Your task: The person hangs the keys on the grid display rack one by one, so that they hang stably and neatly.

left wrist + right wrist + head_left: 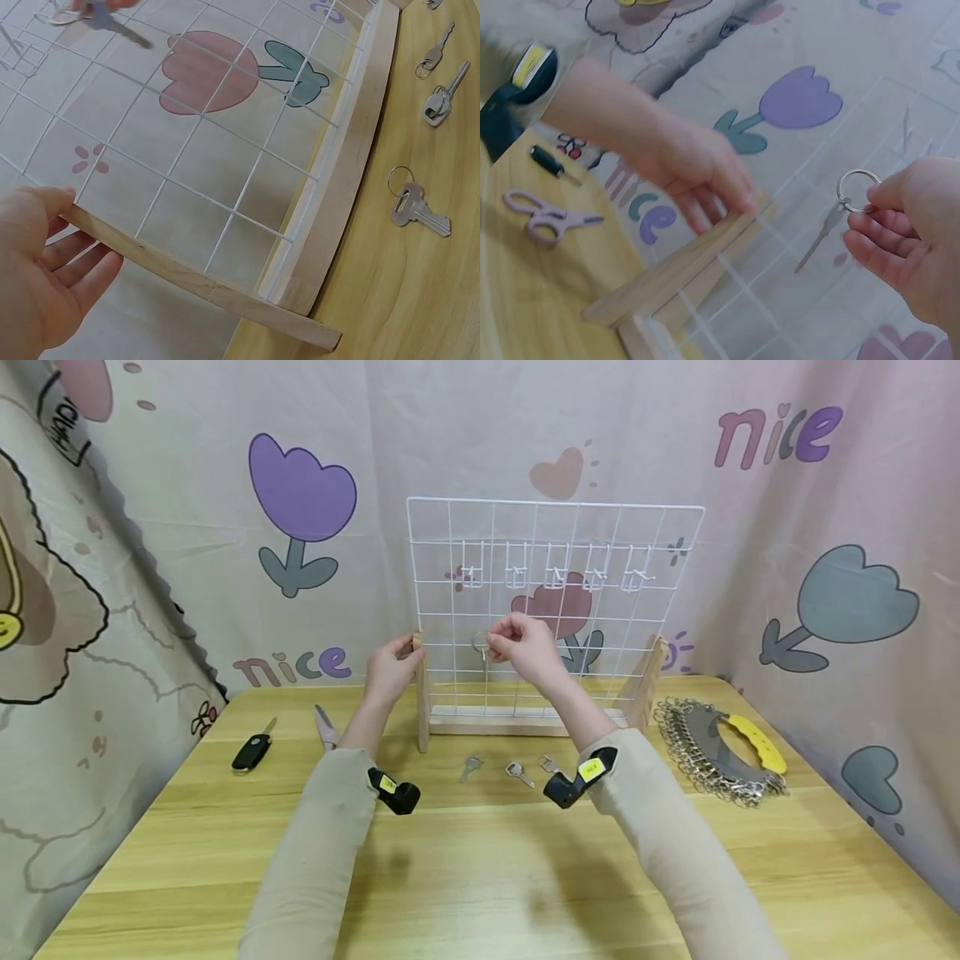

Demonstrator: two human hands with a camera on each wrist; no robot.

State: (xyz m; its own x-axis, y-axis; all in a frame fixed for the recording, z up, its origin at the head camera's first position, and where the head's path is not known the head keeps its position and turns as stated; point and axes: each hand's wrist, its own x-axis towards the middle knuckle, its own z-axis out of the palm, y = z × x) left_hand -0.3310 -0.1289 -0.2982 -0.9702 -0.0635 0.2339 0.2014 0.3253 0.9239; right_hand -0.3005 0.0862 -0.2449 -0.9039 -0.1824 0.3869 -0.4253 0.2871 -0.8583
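Observation:
My right hand (525,647) pinches a metal ring (859,171) between thumb and index finger, and a key (821,236) hangs from it in front of the white wire grid (536,647). In the head view the hand is below the row of hooks (555,578). My left hand (392,670) grips the top of the rack's left wooden post (202,285) with thumb and fingers. Several keys with rings lie on the table before the rack, among them one key (421,211) nearest the post in the left wrist view.
A black car key (252,752) and scissors (555,219) lie on the wooden table (480,877) at the left. At the right sits a yellow-handled metal tool (756,743) with many rings along its edge. A printed curtain (187,410) hangs behind.

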